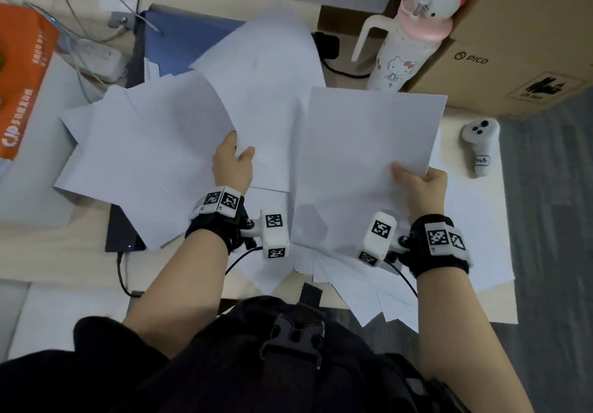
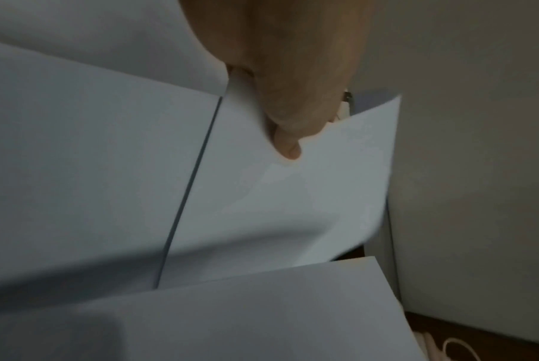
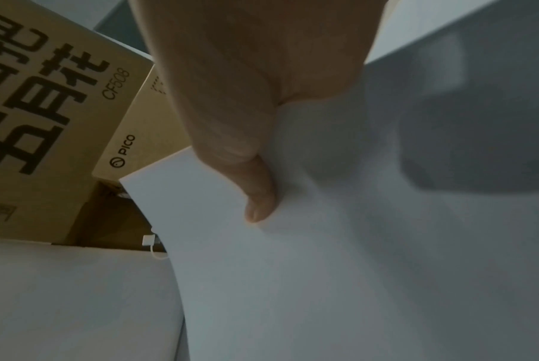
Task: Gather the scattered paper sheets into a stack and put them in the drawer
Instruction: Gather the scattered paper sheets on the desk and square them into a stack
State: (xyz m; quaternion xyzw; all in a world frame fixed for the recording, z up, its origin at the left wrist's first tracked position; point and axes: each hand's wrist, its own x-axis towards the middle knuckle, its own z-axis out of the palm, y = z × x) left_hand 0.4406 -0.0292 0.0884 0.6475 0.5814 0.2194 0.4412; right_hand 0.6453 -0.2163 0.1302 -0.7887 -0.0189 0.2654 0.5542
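White paper sheets lie scattered over the desk. My left hand [image 1: 236,156] pinches the right edge of a left sheet [image 1: 144,152], thumb on top; the left wrist view shows the same left hand [image 2: 288,136] with its thumb pressed on that sheet [image 2: 293,195]. My right hand [image 1: 417,178] pinches the near right edge of a raised sheet [image 1: 365,143], thumb on top, fingers hidden beneath. The right wrist view shows the thumb of this right hand [image 3: 259,195] on the white sheet [image 3: 339,268]. More sheets [image 1: 263,72] lie behind and fan out at the front edge [image 1: 353,284]. No drawer is visible.
A Hello Kitty bottle [image 1: 407,43] and a cardboard PICO box [image 1: 513,27] stand at the back right. A white controller [image 1: 479,146] lies at the right. An orange paper pack [image 1: 22,82] and a power strip [image 1: 96,56] sit at the left. A dark device [image 1: 123,236] lies under the sheets.
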